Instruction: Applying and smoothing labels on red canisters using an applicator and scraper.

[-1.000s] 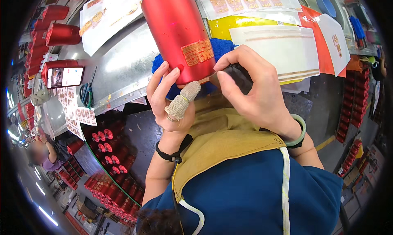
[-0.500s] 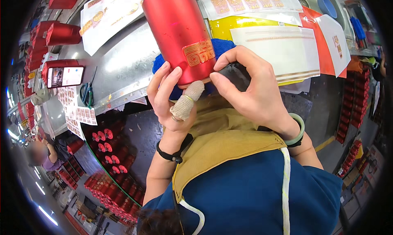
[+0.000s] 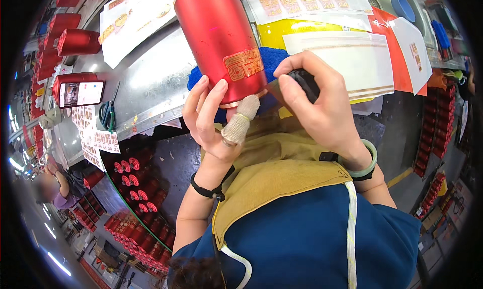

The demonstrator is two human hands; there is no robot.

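Closest in, above the brown apron [image 3: 276, 186], both hands are busy: the left hand [image 3: 216, 128] steadies the lower end of a red canister [image 3: 216, 35], two fingertips on its side and a cloth-wrapped digit [image 3: 246, 110] at its bottom edge, while the right hand [image 3: 327, 105] pinches a dark, flat tool [image 3: 304, 84], fingers closed narrowly, its thin end just beside that same edge. The canister lies tilted over a blue cloth [image 3: 274, 57], bottom end toward the body. As for progress, the gold emblem [image 3: 243, 64] looks fully on and neatly seated; a gold band [image 3: 263, 93] shows along the bottom rim, though whether it's finished all round, I can't tell. Beyond, to the right, a white sheet [image 3: 339, 57] carries more brown-gold stripes, and a sheet of gold emblems [image 3: 307, 2] sits farther back, so there seems to be stock left. Over on the left come scissors [image 3: 107, 115], a phone [image 3: 80, 94], then more red canisters [image 3: 78, 42], and a co-worker [image 3: 60, 188] in the distance.
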